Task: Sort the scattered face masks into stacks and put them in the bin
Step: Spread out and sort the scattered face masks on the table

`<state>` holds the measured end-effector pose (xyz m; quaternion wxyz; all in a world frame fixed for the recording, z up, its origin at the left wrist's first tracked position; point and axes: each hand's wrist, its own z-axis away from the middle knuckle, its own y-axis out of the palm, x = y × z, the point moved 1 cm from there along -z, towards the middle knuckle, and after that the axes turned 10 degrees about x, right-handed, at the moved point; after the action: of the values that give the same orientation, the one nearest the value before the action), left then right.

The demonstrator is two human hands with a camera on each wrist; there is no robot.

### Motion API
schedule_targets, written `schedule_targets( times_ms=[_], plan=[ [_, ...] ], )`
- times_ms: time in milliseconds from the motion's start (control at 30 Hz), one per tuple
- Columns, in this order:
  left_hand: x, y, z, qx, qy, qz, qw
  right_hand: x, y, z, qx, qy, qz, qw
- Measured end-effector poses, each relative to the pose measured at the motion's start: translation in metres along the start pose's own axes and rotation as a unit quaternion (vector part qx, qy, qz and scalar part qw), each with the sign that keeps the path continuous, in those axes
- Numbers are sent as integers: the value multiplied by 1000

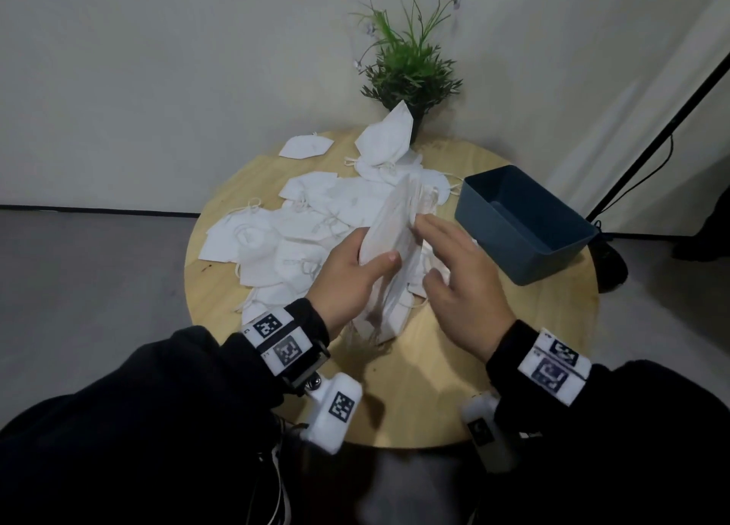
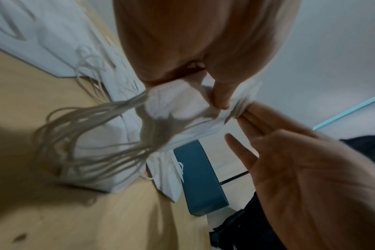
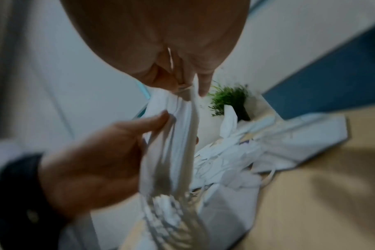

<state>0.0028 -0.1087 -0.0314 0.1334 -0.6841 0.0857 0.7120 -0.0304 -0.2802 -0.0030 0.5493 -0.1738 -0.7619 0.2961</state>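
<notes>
One stack of masks (image 1: 389,244) in the left grip (image 1: 351,271); right grip (image 1: 454,271) loose; bin (image 1: 521,224) holds nothing.

1 blue bin (image 1: 525,224), 1 potted plant (image 1: 411,70), 1 held stack of masks (image 1: 391,240), loose masks (image 1: 300,224) approx 15+, exact no. unclear.
</notes>
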Motion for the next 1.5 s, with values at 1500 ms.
schedule_targets(
  times_ms=[1500],
  plan=[
    [-31, 15, 14, 80, -111, 87, 987, 15, -35, -8, -243, -48, -238, 939]
  ],
)
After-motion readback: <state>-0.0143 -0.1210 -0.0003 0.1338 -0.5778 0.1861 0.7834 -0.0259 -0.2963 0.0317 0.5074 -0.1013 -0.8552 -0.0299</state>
